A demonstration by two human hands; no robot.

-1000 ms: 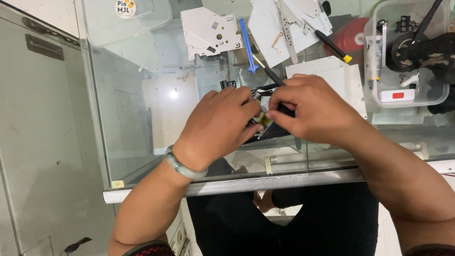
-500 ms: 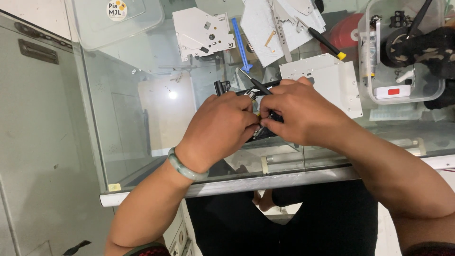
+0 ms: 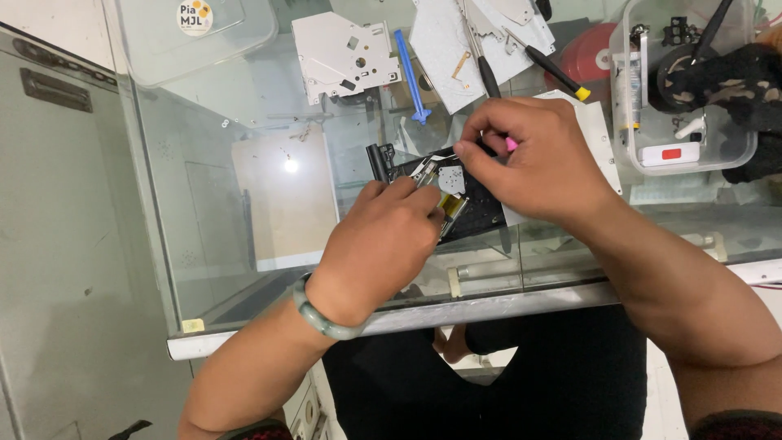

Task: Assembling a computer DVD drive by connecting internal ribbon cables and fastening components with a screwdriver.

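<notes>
A black laptop part (image 3: 468, 200) with a hinge (image 3: 379, 159), a small silver plate and a yellow ribbon cable lies on the glass table (image 3: 244, 244). My left hand (image 3: 379, 248), a green bangle on its wrist, rests on the part's near left side and pinches at the cable area. My right hand (image 3: 538, 163) hovers over the part's far right side, fingers closed on a small pink-handled tool (image 3: 511, 144) whose tip is hidden.
Grey metal plates (image 3: 342, 53) lie at the back, beside a blue pry tool (image 3: 410, 73) and a black screwdriver (image 3: 554, 72) with a yellow end. A clear plastic bin (image 3: 684, 90) of parts stands at the right. A clear lid (image 3: 195, 33) sits at the back left.
My right hand has lifted off the part and drawn back to the right, now holding the pink tool. The part's middle is uncovered. My left hand stays on it.
</notes>
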